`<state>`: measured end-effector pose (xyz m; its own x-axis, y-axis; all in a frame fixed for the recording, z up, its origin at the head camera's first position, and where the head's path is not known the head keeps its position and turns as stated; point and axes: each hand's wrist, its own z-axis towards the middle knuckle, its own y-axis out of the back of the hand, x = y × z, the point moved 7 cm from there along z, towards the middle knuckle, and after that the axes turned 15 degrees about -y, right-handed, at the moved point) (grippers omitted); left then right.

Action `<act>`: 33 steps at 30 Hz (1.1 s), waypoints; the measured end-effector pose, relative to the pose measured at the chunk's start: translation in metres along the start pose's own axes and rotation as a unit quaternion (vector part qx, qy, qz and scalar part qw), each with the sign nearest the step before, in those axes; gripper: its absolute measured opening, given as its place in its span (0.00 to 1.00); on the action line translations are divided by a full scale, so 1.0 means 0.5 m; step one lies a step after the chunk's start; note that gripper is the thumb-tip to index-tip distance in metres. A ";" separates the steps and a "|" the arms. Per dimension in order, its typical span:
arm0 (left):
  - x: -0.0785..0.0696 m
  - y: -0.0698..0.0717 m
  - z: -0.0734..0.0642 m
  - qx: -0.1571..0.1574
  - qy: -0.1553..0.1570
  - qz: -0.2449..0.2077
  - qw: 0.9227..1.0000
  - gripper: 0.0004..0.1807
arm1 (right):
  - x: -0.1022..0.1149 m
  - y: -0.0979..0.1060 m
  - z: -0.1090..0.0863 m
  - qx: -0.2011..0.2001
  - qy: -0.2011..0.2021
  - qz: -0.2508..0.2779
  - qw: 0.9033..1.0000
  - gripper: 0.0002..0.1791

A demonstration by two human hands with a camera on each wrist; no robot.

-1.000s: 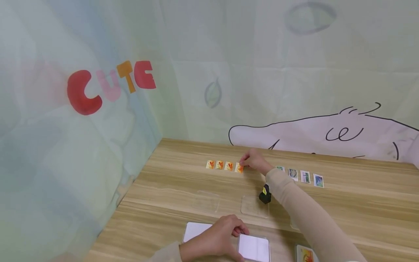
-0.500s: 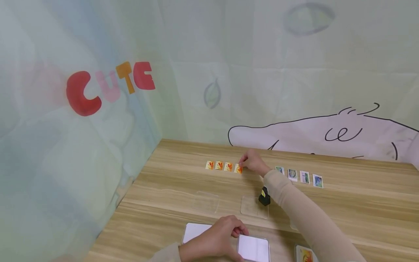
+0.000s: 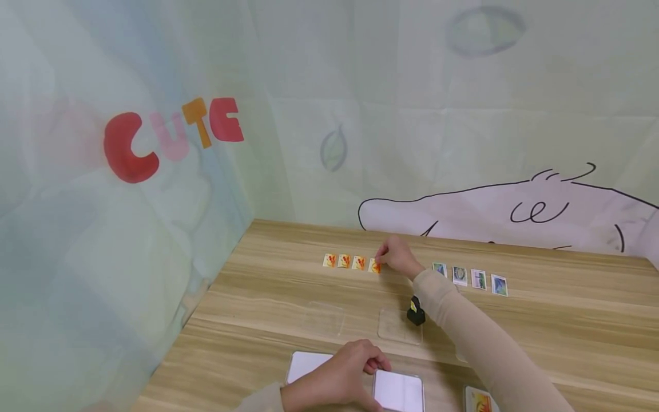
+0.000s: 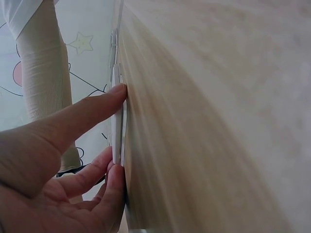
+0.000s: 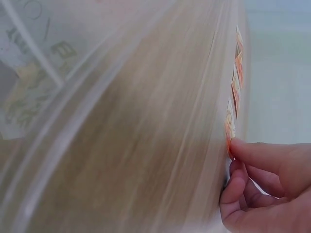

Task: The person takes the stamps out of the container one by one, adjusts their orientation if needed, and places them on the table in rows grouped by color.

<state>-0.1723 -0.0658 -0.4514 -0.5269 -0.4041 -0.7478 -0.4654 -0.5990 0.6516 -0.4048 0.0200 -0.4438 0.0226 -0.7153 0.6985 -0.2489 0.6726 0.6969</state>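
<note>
Booth-like table corner: creased cartoon backdrop (image 3: 401,131), CUTE lettering (image 3: 197,116), wood-grain table (image 3: 273,280).

The yellow cards (image 3: 358,263) are splashed with orange and red; the picture cards (image 3: 479,279) show green, grey, lilac and blue inside white borders. The flat block (image 3: 399,391) is white, the sleeve (image 3: 484,337) beige, the bench (image 3: 247,320) streaked light brown. The wall lettering (image 3: 196,111) runs red, pink, orange, red; the cartoon (image 3: 463,212) is pale pink outlined in black.
</note>
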 end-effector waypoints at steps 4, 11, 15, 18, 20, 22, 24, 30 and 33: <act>0.002 0.000 0.000 0.000 0.004 -0.007 1.000 0.27 | 0.001 0.000 -0.001 -0.004 0.002 -0.004 1.000 0.03; 0.002 0.000 -0.002 0.000 0.010 -0.020 1.000 0.27 | -0.001 0.001 -0.001 -0.007 0.009 -0.004 1.000 0.03; 0.001 0.000 -0.002 0.000 0.006 -0.011 1.000 0.27 | -0.005 0.001 0.000 0.005 0.000 0.004 1.000 0.03; 0.001 0.000 -0.002 0.001 0.005 -0.004 1.000 0.27 | -0.011 0.002 0.001 0.018 -0.012 0.014 1.000 0.02; 0.001 -0.001 -0.002 0.003 0.008 -0.002 1.000 0.27 | -0.015 0.003 0.002 0.028 -0.023 0.027 0.999 0.03; 0.001 -0.002 -0.002 0.004 0.010 -0.003 1.000 0.27 | -0.020 0.005 0.002 0.039 -0.033 0.045 0.998 0.03; 0.002 -0.003 -0.002 0.006 0.014 -0.005 1.000 0.27 | -0.024 0.007 0.002 0.049 -0.040 0.064 0.996 0.04; 0.000 -0.001 0.000 0.008 0.013 0.004 1.000 0.28 | -0.035 0.016 0.005 0.069 -0.051 0.097 0.992 0.07; -0.002 -0.001 0.000 0.011 0.014 0.007 1.000 0.28 | -0.036 0.021 0.003 0.084 -0.055 0.119 0.988 0.08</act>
<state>-0.1716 -0.0654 -0.4510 -0.5133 -0.4322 -0.7414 -0.4740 -0.5775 0.6647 -0.4094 0.0395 -0.4494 -0.1581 -0.5630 0.8112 -0.3923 0.7897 0.4716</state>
